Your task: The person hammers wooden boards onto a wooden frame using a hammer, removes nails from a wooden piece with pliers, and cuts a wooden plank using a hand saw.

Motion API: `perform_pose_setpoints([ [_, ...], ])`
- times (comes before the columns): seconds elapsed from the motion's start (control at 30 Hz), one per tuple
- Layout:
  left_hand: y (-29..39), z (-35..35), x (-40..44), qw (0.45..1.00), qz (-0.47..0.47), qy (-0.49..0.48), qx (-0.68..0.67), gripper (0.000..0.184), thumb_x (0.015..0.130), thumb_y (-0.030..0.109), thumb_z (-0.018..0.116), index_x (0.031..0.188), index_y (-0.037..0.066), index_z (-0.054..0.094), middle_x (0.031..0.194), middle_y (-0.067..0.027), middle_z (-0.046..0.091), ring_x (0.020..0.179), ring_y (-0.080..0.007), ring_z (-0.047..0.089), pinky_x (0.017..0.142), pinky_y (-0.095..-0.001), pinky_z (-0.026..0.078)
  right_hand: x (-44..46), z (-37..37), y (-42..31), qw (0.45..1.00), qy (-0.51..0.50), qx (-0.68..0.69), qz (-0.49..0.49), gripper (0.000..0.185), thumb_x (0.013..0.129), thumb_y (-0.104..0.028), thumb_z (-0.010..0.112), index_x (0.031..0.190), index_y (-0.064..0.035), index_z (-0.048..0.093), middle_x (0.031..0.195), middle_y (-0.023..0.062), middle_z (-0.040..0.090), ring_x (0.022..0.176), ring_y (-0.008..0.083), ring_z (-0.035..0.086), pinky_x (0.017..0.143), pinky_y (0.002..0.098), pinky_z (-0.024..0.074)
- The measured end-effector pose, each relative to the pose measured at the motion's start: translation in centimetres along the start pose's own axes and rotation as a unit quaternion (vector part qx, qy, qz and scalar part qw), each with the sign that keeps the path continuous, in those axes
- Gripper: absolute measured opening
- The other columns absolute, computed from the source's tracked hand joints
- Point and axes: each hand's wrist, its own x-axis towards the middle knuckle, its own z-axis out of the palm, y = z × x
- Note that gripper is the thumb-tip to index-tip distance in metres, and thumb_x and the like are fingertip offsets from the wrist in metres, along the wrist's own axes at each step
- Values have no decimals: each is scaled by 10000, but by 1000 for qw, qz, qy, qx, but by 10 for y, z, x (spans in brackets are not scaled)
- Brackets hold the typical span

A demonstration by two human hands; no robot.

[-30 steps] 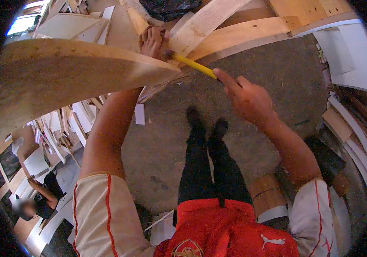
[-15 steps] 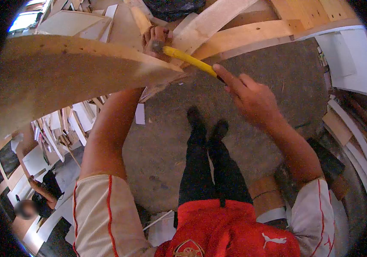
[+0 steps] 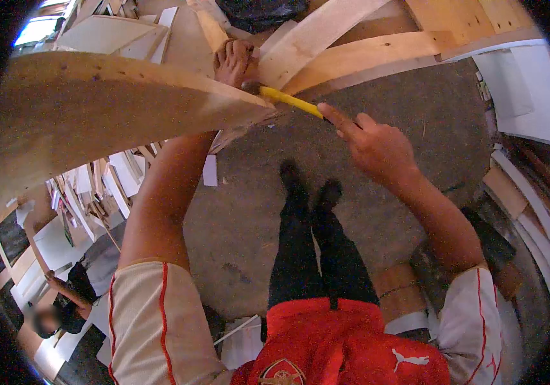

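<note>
My right hand (image 3: 378, 144) is wrapped round the handle of a yellow hammer (image 3: 293, 101). The hammer's dark head is at the near end of a large wooden panel (image 3: 127, 106), just below my left hand. My left hand (image 3: 233, 62) reaches behind that panel, its fingers bent and pressed on the wood where several pieces meet; whatever lies under them is hidden. Beside it, a pale plank (image 3: 320, 38) slants up to the right, and a curved board (image 3: 371, 56) runs off to the right.
White sheets (image 3: 519, 90) stand at the right, with stacked boards (image 3: 525, 192) below them. Wood offcuts (image 3: 98, 189) lie at the left. Another person (image 3: 63, 298) is at the lower left. A black bag (image 3: 262, 11) lies at the top.
The hammer head rose over my left hand and has come back down to the panel's end. My left hand stays at the joint. The other person's head and arm have shifted slightly.
</note>
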Motion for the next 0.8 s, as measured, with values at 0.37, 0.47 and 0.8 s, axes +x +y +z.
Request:
perform_pose_setpoints([
  [0.37, -23, 10, 22, 1000, -16, 0, 2, 293, 956, 237, 619, 1164, 44, 545, 1159, -150, 573, 1148, -403, 521, 1011, -557, 381, 29, -12, 5, 999, 23, 41, 11, 628, 1014, -236, 592, 1594, -318, 367, 817, 126, 575, 599, 361, 613, 547, 496, 545],
  [0.47, -25, 8, 21, 1000, -17, -4, 5, 283, 961, 232, 614, 1161, 43, 547, 1153, -151, 574, 1142, -403, 523, 1009, -557, 384, 21, -2, 3, 996, 50, 77, 10, 629, 1015, -234, 591, 1597, -307, 364, 824, 132, 576, 619, 361, 617, 550, 491, 541],
  [0.8, -21, 7, 22, 999, -8, -10, 29, 279, 960, 192, 622, 1168, 21, 550, 1133, -159, 543, 1091, -417, 517, 983, -566, 399, 25, 10, 5, 998, 19, 48, 37, 608, 1023, -241, 581, 1589, -320, 373, 832, 139, 573, 618, 361, 617, 544, 481, 543],
])
